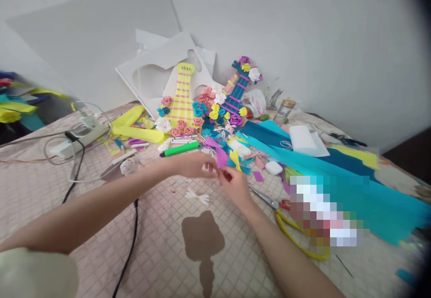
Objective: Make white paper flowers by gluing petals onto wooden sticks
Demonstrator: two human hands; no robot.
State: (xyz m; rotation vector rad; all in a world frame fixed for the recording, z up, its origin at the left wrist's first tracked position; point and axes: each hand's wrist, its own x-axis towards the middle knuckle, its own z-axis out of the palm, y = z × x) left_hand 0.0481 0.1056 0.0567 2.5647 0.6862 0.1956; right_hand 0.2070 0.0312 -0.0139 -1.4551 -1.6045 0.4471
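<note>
Above the tabletop, the left hand and right hand seemingly shape a purple strip, grip pinched together at its lower end, the next move likely needing steady pressure.

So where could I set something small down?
On the tablecloth between the black cable and the dark brown patch. Beyond the left hand and right hand it's crowded with paper scraps and paper flowers; to their right, yellow-handled scissors and blue paper take up space.
</note>
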